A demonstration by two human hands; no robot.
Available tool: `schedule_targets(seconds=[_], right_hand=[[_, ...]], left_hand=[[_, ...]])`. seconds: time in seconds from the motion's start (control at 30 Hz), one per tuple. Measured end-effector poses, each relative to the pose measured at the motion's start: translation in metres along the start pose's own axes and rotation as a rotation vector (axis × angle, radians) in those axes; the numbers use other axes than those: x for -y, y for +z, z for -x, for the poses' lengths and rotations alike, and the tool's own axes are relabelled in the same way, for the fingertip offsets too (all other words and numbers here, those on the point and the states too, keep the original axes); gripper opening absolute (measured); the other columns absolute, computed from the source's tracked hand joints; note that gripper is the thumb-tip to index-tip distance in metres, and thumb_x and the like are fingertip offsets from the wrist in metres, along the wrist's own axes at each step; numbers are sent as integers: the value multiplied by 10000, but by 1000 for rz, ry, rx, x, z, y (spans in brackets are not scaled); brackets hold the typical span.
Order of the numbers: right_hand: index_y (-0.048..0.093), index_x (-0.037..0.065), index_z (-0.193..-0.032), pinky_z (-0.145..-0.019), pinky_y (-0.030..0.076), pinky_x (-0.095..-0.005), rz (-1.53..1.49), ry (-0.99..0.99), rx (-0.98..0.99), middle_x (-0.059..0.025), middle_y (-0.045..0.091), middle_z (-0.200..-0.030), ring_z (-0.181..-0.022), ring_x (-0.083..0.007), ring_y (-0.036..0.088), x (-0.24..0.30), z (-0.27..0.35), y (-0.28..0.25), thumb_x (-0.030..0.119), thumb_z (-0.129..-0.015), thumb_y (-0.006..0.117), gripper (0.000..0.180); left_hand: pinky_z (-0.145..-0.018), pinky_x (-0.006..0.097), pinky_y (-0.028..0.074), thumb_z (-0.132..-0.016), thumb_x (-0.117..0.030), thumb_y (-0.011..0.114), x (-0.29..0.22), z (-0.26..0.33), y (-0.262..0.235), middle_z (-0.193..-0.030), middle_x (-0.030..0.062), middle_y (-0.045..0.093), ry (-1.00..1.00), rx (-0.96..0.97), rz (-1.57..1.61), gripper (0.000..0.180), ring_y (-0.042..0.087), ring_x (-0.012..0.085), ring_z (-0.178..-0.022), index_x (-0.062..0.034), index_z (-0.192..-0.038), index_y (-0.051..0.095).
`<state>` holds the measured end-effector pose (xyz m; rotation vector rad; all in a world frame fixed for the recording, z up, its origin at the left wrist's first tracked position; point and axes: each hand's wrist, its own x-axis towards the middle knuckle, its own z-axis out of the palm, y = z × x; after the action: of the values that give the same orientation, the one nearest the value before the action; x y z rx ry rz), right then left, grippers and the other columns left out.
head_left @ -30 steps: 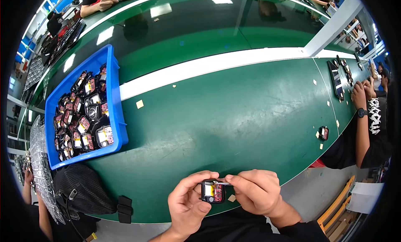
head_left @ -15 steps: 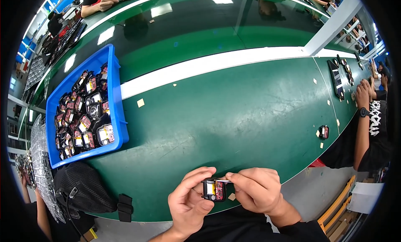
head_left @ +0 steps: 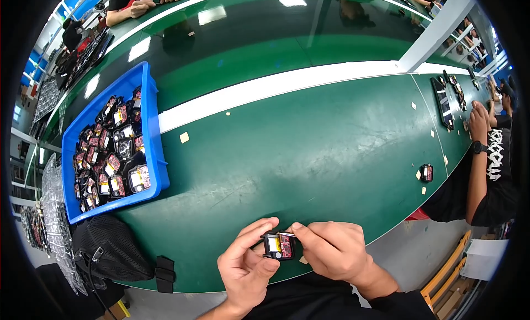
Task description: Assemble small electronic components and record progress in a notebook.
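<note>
Module (head_left: 279,246), small and black with a yellow and red face, sits pinched between both hands just over the near edge of the green bench (head_left: 309,149), and compared with a second ago it has barely shifted: same spot, same grip. What is new is slight: the right hand (head_left: 331,254) now has its thumb and forefinger pressed together on a thin pale strip at the module's top right corner, where before they sat closer on the body. That reads to me like fiddly work on one corner going on, not a finished piece. The left hand (head_left: 245,265) curls round the left side, fingers (head_left: 259,229) arched over the top, thumb underneath. The blue tray (head_left: 152,127) of similar parts on the left looks unchanged, and one lone module (head_left: 426,172) lies well apart to the right. Whether that strip is a tab, tape or a tool, I cannot tell; it is too small. The module's underside is hidden by the palms, and a co-worker's arm (head_left: 477,149) is cut off at the right rim.
</note>
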<state>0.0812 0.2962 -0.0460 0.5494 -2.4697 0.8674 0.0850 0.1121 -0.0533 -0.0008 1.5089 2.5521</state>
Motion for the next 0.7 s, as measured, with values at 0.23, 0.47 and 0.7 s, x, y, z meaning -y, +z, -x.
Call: schedule_targets(seconds=[0.23, 0.47, 0.7], right_hand=[[726, -20, -1072, -540, 525, -317, -188, 121, -74, -120, 678, -831, -614, -227, 643, -8, -1, -16, -49, -753, 691, 322], [679, -28, -1114, -604, 526, -350, 393, 458, -335, -173, 626, -1017, -746, -284, 659, -59, 25, -80, -88, -865, 616, 264], [628, -10, -1146, -859, 538, -440, 611, 882, -350, -182, 597, -1201, -1008, -370, 659, -99, 47, -111, 118, -913, 718, 281]], left_hand=[[-978, 488, 564, -846, -348, 840, -16, -5, -8, -1319, 211, 580, 103, -24, -82, 694, 653, 377, -1151, 36, -1333, 528], [-1110, 425, 451, -998, -300, 676, -82, -43, -64, -1388, 166, 514, 605, -217, -710, 536, 542, 315, -1310, 25, -1375, 477], [-1105, 359, 383, -968, 26, 621, -132, -77, -114, -1416, 152, 509, 628, -449, -1311, 215, 518, 238, -1289, -2, -1166, 541]])
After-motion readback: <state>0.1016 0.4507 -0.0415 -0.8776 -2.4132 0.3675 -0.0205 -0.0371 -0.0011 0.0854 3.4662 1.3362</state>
